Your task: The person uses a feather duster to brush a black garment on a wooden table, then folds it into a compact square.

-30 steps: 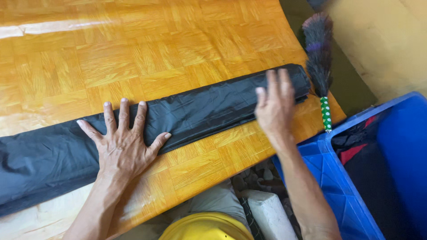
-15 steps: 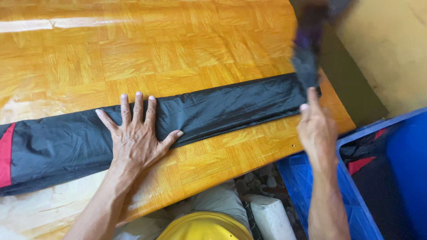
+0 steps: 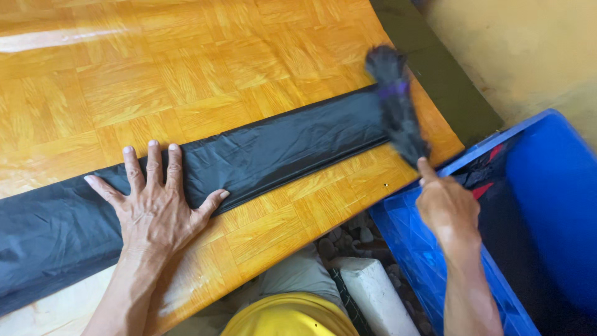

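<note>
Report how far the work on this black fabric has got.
Done: the long black fabric strip lies folded flat along the wood-pattern table. In hand: the left hand presses it flat, while the right hand holds a dark feather brush over its right end. Left: the strip is not yet in the blue crate beside the table.

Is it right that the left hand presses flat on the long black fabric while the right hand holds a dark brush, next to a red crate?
Not quite: the crate is blue, as the head view shows. Otherwise yes: the left hand presses flat on the long black fabric, and the right hand holds a dark brush.
</note>
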